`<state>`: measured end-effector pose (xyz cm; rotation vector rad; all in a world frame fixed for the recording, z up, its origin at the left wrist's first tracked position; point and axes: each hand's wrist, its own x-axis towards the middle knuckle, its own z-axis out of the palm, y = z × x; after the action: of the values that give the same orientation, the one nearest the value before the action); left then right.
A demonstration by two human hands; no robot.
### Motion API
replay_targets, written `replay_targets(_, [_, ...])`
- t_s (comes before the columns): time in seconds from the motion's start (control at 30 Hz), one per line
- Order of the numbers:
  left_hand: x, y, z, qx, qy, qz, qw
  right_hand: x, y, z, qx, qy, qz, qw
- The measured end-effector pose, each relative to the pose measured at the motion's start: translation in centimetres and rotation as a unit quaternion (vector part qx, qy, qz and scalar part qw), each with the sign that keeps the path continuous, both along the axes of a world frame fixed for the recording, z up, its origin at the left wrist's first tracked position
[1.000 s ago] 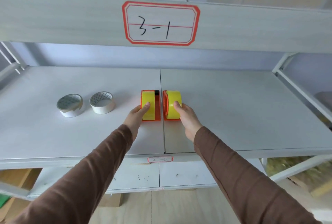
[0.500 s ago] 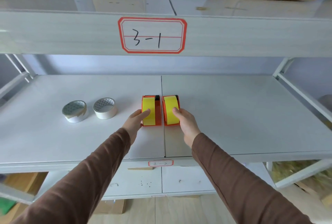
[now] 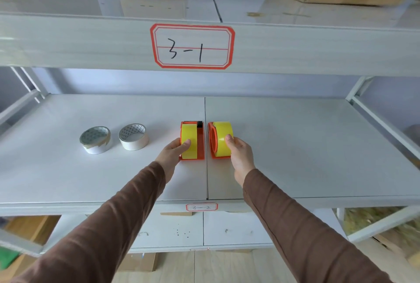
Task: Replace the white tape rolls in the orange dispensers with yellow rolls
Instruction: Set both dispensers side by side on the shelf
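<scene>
With both yellow rolls (image 3: 190,140) seated, my hands (image 3: 171,155) each grip a dispenser (image 3: 200,144); white rolls (image 3: 133,136) sit left. Probably just let go.

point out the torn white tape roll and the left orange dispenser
torn white tape roll (image 3: 96,146), head view, outer white side wall
left orange dispenser (image 3: 200,144), head view, bare orange side plate

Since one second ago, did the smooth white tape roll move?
No. The smooth white tape roll still lies flat, same gap from the shelf's centre seam.
</scene>
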<state>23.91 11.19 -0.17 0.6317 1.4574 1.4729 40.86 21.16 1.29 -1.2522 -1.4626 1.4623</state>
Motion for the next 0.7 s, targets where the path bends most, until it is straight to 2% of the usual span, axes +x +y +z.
replay_targets(0.23, [-0.2,0.6,-0.1,-0.009,-0.003,0.013,1.000,-0.4,-0.2,-0.2,-0.027,0.007,0.007,1.000])
replay_targets(0.5, [-0.4,0.5,0.2,-0.009,-0.014,0.017,1.000,-0.1,0.5,0.0,-0.140,0.045,0.021,0.989])
replay_targets(0.6, [-0.3,0.4,0.5,-0.016,-0.011,0.017,1.000,0.0,0.7,0.2,-0.150,0.074,0.017,0.986])
replay_targets(0.7, [-0.2,0.5,0.6,-0.021,-0.005,0.014,1.000,0.3,0.8,0.5,-0.135,0.064,0.032,0.988])
